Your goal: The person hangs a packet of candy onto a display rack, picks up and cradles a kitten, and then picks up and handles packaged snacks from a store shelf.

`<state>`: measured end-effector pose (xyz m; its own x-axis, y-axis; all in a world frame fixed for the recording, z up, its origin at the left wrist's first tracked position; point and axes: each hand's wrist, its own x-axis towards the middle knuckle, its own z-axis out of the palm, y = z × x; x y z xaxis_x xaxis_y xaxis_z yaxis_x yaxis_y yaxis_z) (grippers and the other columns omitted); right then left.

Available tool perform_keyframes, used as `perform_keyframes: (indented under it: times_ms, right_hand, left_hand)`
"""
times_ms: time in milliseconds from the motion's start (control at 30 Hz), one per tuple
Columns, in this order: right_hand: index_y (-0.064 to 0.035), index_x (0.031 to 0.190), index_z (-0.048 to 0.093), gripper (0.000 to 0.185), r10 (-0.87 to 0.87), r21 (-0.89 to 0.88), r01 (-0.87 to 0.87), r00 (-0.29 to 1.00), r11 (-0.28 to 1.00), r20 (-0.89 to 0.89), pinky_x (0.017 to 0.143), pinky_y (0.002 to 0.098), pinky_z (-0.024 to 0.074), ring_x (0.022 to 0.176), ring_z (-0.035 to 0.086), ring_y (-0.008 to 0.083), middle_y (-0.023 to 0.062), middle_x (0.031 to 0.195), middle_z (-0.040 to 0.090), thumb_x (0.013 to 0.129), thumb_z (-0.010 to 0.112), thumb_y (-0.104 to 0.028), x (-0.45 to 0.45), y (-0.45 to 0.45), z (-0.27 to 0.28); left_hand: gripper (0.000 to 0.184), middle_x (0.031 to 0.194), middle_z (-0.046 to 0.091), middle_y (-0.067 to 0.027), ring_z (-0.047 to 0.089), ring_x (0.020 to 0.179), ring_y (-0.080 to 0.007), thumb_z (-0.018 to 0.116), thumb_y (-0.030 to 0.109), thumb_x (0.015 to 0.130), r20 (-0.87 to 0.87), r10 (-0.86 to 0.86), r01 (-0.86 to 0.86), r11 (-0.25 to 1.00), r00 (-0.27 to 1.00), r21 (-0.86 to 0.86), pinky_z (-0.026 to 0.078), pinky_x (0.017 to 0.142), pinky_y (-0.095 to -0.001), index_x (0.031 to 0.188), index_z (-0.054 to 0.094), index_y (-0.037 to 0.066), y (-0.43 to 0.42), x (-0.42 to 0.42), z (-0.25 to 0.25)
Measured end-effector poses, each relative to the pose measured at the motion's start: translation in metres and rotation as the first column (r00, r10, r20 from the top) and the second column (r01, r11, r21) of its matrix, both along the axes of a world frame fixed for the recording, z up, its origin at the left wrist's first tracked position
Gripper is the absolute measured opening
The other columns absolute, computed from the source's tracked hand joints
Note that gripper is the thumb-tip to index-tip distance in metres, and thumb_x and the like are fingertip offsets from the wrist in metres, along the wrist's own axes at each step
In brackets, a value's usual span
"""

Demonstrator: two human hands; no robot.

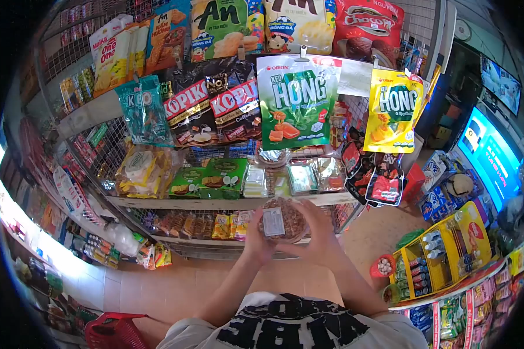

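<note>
Between my two hands is a round clear plastic container (291, 220) of brown food, with a white label on its top. My left hand (258, 237) grips its left side, and my right hand (313, 232) is wrapped round the right side. The container is in front of a store shelf (215, 202). Just behind it on that shelf stand green boxes (222, 177) and several clear-wrapped packs (301, 177). Above hang a white-and-green candy bag (298, 102), a yellow candy bag (392, 110) and black coffee candy bags (234, 107).
Snack bags (227, 29) line the top rack. To the right is a yellow display stand (436, 253) with bottles, near a red basket (382, 266) of pale round items. A red plastic chair (115, 331) stands at lower left. Lit screens (489, 154) are at far right.
</note>
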<state>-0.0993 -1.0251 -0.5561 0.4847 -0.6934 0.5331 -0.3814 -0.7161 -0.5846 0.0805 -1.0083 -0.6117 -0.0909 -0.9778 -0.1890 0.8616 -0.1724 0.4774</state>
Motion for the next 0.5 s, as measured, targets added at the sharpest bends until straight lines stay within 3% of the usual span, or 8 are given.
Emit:
perform_keyframes:
  times_ms: [133, 233, 500]
  right_hand:
    - [-0.0135, 0.151, 0.044, 0.102, -0.166, -0.041, 0.162, 0.982, 0.986, -0.089, 0.114, 0.0589, 0.0314, 0.14, 0.041, 0.0469, 0.0283, 0.151, 0.041, 0.067, 0.09, -0.047, -0.001, 0.017, -0.012]
    - [-0.0156, 0.153, 0.042, 0.103, -0.236, -0.084, 0.226, 0.964, 0.97, -0.124, 0.115, 0.0594, 0.0299, 0.14, 0.038, 0.0475, 0.0289, 0.151, 0.04, 0.067, 0.089, -0.046, 0.001, 0.023, -0.017]
    - [-0.013, 0.151, 0.042, 0.107, -0.357, -0.077, 0.351, 0.931, 0.933, -0.081, 0.112, 0.0566, 0.0332, 0.132, 0.044, 0.0433, 0.0243, 0.144, 0.046, 0.063, 0.091, -0.049, 0.01, 0.03, -0.011]
  left_hand:
    - [0.061, 0.138, 0.063, -0.0114, 0.062, 0.125, -0.0334, 0.041, 0.058, 0.105, 0.059, -0.061, 0.062, 0.998, 0.996, -0.026, 0.05, 0.107, -0.0537, 0.145, 0.052, 0.012, 0.0, -0.012, 0.011]
    - [0.059, 0.137, 0.064, -0.0106, 0.063, 0.124, -0.0311, 0.042, 0.055, 0.106, 0.077, -0.081, 0.082, 0.996, 0.994, -0.02, 0.052, 0.105, -0.0517, 0.144, 0.052, 0.012, 0.001, -0.016, 0.011]
    - [0.056, 0.137, 0.063, -0.0101, 0.064, 0.123, -0.0275, 0.044, 0.052, 0.108, 0.175, -0.051, 0.059, 0.997, 0.983, -0.041, 0.053, 0.104, -0.046, 0.145, 0.051, 0.01, 0.005, -0.019, -0.001]
